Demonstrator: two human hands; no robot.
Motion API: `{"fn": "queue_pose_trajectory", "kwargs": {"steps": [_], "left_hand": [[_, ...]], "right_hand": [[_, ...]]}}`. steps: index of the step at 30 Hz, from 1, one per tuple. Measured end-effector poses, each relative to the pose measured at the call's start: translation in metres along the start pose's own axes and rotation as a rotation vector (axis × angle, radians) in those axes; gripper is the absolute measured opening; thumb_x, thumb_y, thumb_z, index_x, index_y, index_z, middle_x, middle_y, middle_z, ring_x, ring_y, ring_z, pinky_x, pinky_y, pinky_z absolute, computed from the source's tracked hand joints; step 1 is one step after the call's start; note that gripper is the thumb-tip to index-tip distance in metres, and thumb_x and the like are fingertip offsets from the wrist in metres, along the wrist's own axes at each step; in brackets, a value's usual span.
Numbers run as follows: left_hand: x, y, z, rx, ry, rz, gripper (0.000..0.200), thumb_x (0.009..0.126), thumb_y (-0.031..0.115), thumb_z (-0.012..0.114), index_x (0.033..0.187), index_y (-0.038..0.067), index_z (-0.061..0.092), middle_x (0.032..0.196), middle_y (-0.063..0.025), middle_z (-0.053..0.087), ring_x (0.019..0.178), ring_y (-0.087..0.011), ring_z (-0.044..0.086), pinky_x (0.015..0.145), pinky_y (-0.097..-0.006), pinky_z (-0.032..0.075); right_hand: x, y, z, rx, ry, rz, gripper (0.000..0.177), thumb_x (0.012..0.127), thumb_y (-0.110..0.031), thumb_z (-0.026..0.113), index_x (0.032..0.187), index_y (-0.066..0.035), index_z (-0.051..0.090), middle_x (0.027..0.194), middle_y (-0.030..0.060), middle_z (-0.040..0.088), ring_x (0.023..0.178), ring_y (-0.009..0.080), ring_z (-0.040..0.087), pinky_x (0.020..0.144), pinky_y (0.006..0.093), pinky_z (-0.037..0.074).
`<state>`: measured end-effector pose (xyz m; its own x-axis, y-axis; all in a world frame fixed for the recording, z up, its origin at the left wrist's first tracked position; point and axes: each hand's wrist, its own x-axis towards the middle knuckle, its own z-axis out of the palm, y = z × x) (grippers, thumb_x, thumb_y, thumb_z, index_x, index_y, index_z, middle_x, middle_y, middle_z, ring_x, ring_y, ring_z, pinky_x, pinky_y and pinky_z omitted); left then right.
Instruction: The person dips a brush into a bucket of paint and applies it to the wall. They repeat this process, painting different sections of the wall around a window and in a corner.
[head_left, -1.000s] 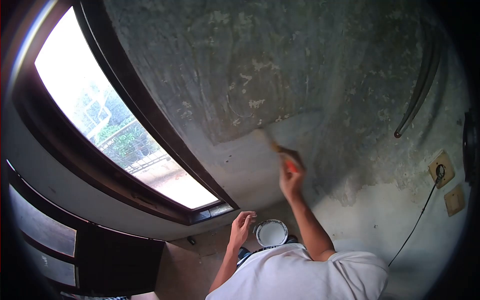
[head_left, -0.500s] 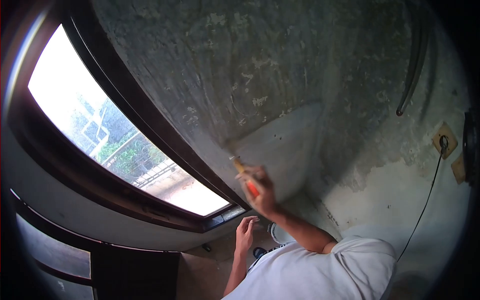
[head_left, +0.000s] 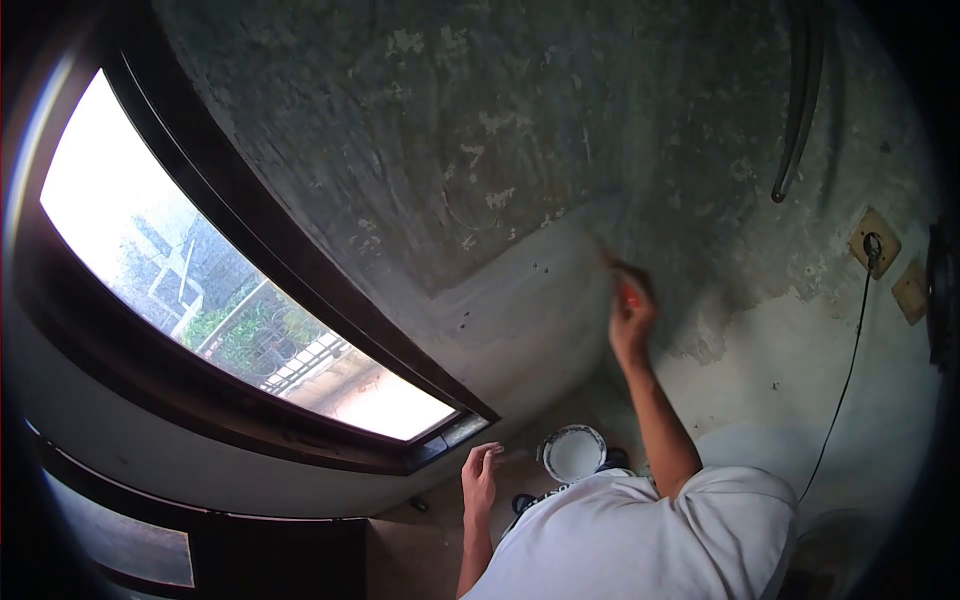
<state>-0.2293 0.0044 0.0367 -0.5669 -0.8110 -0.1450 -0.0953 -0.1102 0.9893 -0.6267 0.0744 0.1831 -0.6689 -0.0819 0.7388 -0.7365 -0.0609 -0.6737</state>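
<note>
Raised against the wall, my right hand (head_left: pixel 632 315) is closed round a paintbrush (head_left: pixel 606 260) with a reddish-orange handle. Motion smears its tip, which points up-left near the border of a paler grey patch (head_left: pixel 535 305) on the wall; contact cannot be made out. Above that patch the wall (head_left: pixel 430 150) is darker, with flaking spots. My left hand (head_left: pixel 481 472) hangs low near the window's bottom corner, fingers loosely bent and nothing in them. Beside it on the floor stands a round bucket (head_left: pixel 600 440) with whitish liquid inside.
A dark-framed window (head_left: pixel 250 300) slants along the left. To the right, a wall socket (head_left: pixel 874 243) has a black cable (head_left: pixel 850 375) running down from it. A dark pipe (head_left: pixel 797 130) hangs at upper right. Dark furniture (head_left: pixel 280 550) stands at lower left.
My right hand has swept right and upward along the wall with the paintbrush. The bucket, partly hidden before, now shows fully. My left hand has barely moved.
</note>
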Motion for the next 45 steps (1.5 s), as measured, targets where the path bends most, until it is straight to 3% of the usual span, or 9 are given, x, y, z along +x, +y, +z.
{"fn": "queue_pose_trajectory", "kwargs": {"steps": [6,16,22,28,32,34,39,44,45], "left_hand": [[0.001,0.002,0.011,0.022,-0.008,-0.021,0.028,0.118,0.02,0.058,0.131,-0.001,0.071,0.12,-0.0116,0.079,0.105,-0.0183,0.075,0.093,-0.0317,0.058],[0.022,0.02,0.076,0.066,-0.088,0.014,0.028,0.118,0.019,0.057,0.13,-0.001,0.07,0.12,-0.0117,0.078,0.106,-0.0182,0.074,0.095,-0.0322,0.056],[0.015,0.024,0.081,0.178,-0.167,0.011,0.028,0.118,0.022,0.058,0.131,-0.001,0.068,0.119,-0.0103,0.077,0.109,-0.0185,0.072,0.099,-0.0338,0.056],[0.008,0.022,0.064,0.148,-0.091,0.032,0.03,0.118,0.023,0.056,0.133,0.001,0.071,0.124,-0.0124,0.078,0.111,-0.0205,0.074,0.099,-0.0354,0.058],[0.006,0.015,0.049,0.11,-0.057,-0.01,0.031,0.118,0.023,0.056,0.133,0.0,0.071,0.123,-0.0123,0.078,0.111,-0.0204,0.074,0.099,-0.0351,0.058],[0.005,0.009,0.044,0.12,-0.064,-0.01,0.031,0.118,0.023,0.056,0.133,0.0,0.069,0.121,-0.0127,0.078,0.109,-0.0199,0.074,0.1,-0.0351,0.057],[0.011,0.006,0.042,0.115,-0.094,-0.008,0.027,0.117,0.02,0.058,0.129,-0.002,0.068,0.114,-0.0105,0.078,0.106,-0.0171,0.073,0.094,-0.0313,0.056],[0.016,0.012,0.045,0.144,-0.101,-0.008,0.026,0.117,0.018,0.057,0.13,-0.001,0.069,0.117,-0.0107,0.078,0.106,-0.0166,0.073,0.095,-0.0319,0.057],[0.014,0.014,0.046,0.122,-0.098,0.009,0.026,0.117,0.018,0.057,0.132,0.0,0.07,0.119,-0.011,0.078,0.107,-0.0172,0.073,0.096,-0.0325,0.057]], "right_hand": [[0.041,0.076,-0.033,-0.036,0.173,0.074,0.022,0.106,0.001,0.069,0.126,-0.001,0.076,0.122,0.0137,0.074,0.113,0.0283,0.073,0.095,0.0392,0.057],[-0.075,-0.097,0.055,0.252,-0.33,0.024,0.029,0.098,-0.001,0.078,0.125,-0.01,0.077,0.121,0.0141,0.072,0.11,0.033,0.074,0.092,0.0413,0.06],[-0.086,-0.114,0.062,0.534,-0.637,0.102,0.025,0.101,-0.003,0.076,0.126,-0.006,0.076,0.122,0.0133,0.074,0.11,0.0275,0.075,0.092,0.0365,0.059],[-0.038,-0.055,0.031,0.271,-0.265,0.07,0.025,0.099,0.004,0.073,0.124,-0.002,0.076,0.121,0.0144,0.078,0.109,0.0282,0.074,0.092,0.0386,0.059],[-0.037,-0.067,0.025,0.109,-0.111,0.096,0.024,0.098,0.003,0.076,0.121,-0.004,0.077,0.12,0.0132,0.076,0.113,0.0295,0.073,0.092,0.0401,0.06],[-0.07,-0.101,0.057,0.134,-0.311,-0.064,0.023,0.098,0.001,0.077,0.12,-0.005,0.077,0.119,0.0118,0.072,0.116,0.0304,0.072,0.092,0.0409,0.06],[-0.104,-0.16,0.078,0.56,-0.638,0.132,0.018,0.104,-0.006,0.074,0.122,-0.006,0.08,0.118,0.0125,0.073,0.112,0.027,0.075,0.096,0.0374,0.06],[-0.095,-0.1,0.065,0.465,-0.567,0.05,0.019,0.102,-0.004,0.077,0.121,-0.003,0.079,0.119,0.0128,0.074,0.11,0.0266,0.075,0.095,0.035,0.059],[-0.096,-0.068,0.061,0.446,-0.506,0.174,0.02,0.101,-0.003,0.077,0.121,-0.002,0.078,0.119,0.0132,0.074,0.109,0.027,0.074,0.095,0.0351,0.059]]}}
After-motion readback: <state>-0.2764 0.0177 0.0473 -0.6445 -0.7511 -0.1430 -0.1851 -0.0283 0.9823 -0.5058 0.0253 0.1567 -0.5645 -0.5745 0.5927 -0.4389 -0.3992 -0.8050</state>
